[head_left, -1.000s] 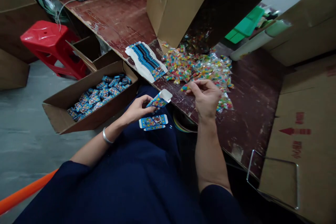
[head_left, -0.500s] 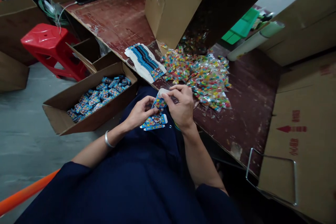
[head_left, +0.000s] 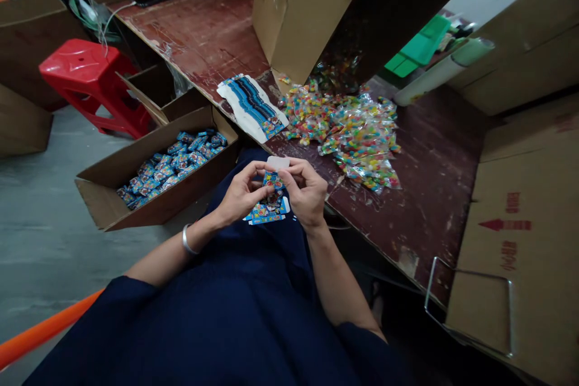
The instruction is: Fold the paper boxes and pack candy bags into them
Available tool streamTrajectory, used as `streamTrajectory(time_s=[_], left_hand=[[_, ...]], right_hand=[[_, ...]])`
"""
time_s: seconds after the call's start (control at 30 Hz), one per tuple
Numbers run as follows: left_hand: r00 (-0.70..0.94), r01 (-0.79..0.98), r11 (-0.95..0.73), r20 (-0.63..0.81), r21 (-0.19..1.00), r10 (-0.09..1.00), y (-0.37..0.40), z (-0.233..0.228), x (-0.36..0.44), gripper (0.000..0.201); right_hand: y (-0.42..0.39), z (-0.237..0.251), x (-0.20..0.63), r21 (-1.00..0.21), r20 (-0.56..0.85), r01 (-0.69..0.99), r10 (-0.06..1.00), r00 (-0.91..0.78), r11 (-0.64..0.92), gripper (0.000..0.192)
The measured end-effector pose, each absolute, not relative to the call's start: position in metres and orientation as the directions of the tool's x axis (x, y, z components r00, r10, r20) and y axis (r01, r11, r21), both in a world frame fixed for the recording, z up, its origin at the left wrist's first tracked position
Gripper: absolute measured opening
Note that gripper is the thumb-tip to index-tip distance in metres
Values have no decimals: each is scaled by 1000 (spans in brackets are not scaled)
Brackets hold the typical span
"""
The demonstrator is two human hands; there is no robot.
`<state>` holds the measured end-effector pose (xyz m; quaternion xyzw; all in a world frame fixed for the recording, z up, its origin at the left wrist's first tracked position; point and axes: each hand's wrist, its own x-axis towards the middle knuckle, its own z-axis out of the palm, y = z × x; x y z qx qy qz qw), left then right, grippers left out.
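Left hand point(head_left: 239, 192): over the lap, just left of the small blue box point(head_left: 272, 184); fingers point(head_left: 254, 170) curled and clamped on the box's left side.
Right hand point(head_left: 306, 190): just right of the small blue box; fingers pinched on its upper right edge, beside the white flap point(head_left: 278, 163).
Small blue box: upright between both hands, white flap standing open on top.
Flat blue box point(head_left: 266, 211): lying on the dark blue lap, directly below the small blue box, partly hidden by the hands.
Surface point(head_left: 425, 169): dark red, worn wood, just beyond the small blue box.
Candy packets point(head_left: 353, 126): a loose, bright heap on the surface, up and right of the small blue box, well clear of the hands.
Stack of flat cartons point(head_left: 253, 105): on the surface edge, above the small blue box, left of the candy packets.
Open cardboard tray point(head_left: 136, 193): on the floor left of the small blue box, partly filled with closed blue boxes point(head_left: 174, 160).
Red stool point(head_left: 85, 78): far up and left of the small blue box, behind the tray.
Large cardboard carton point(head_left: 303, 6): on the surface, tipped open over the candy packets.
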<state>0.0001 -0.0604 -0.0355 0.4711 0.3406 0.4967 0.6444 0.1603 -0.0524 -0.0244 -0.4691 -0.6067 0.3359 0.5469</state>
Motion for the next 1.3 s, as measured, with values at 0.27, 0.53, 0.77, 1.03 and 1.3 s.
streamTrajectory(time_s=[0.27,0.53,0.77,1.03,1.3], left_hand=[[206,-361,67,10,930,978,-57,-30,-4,61],[193,-218,-90,133,972,972,-55,-29,-8,52],[241,-222,-85,139,971,961,-52,-22,-16,55],[305,-127,-83,118,988,945,-47,-29,-19,34],[-104,642,-185,323,744,941,9,-32,-112,58]], right_hand=[[-48,-11,153,-926,357,149,933,37,348,23],[-36,6,167,-976,143,168,990,-1,141,20],[-33,9,171,-937,242,237,966,-91,257,19],[-49,-5,176,-917,247,261,943,-224,302,22],[-58,-42,213,-605,-113,796,992,-55,-25,24]])
